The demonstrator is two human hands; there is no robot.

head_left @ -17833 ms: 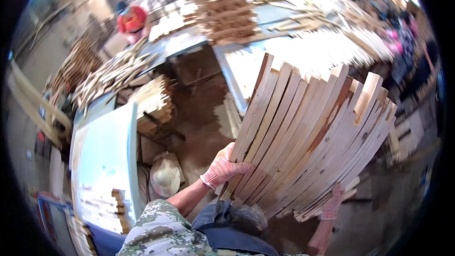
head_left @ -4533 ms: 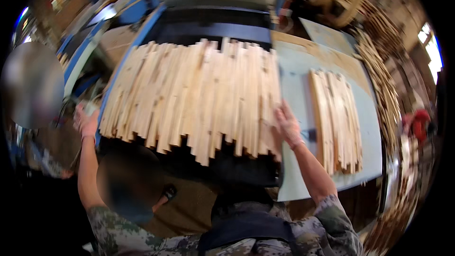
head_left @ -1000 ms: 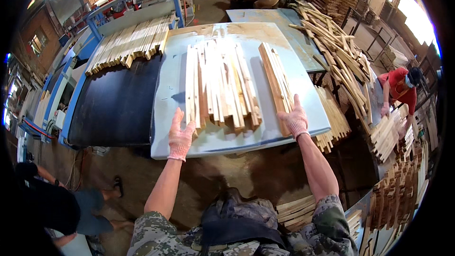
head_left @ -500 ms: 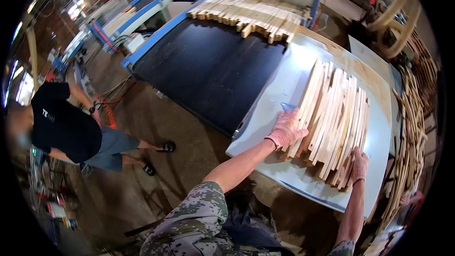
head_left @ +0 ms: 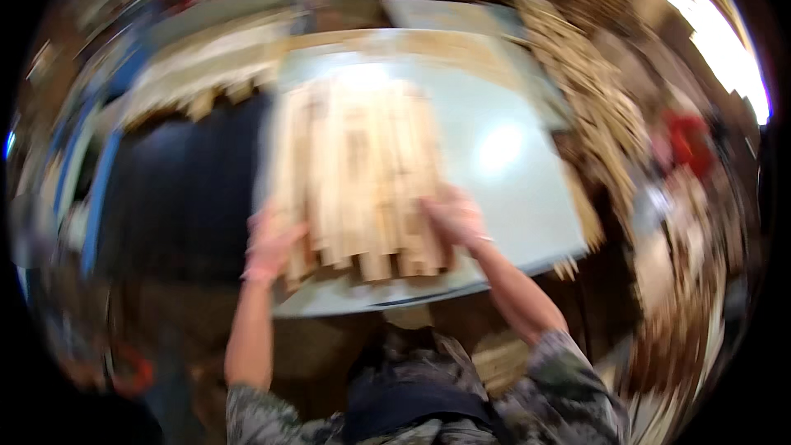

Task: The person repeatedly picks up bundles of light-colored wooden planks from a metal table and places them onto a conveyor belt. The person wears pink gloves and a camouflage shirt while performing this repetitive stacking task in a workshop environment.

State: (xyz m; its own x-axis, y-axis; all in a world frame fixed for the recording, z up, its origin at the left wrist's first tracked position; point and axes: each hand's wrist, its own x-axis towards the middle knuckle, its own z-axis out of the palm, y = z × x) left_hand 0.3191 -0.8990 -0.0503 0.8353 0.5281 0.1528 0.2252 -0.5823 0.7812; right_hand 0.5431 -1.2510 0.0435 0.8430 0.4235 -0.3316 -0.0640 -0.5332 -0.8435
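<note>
The picture is strongly blurred by motion. A bundle of pale wooden slats (head_left: 358,173) lies on a light grey table top (head_left: 511,189) in front of me. My left hand (head_left: 270,243), in a pinkish glove, presses against the bundle's near left corner. On the near right side my right hand (head_left: 451,218) rests against the slat ends. Both hands squeeze the bundle from its two sides.
A black conveyor belt (head_left: 177,189) runs left of the table, with more slats (head_left: 198,86) at its far end. Heaps of wooden slats (head_left: 589,91) lie along the right. A person in red (head_left: 688,144) stands at the far right.
The view has swung back over the table. My hands have pulled the slats together and now sit at the near corners of the bundle, closer to each other than before.
</note>
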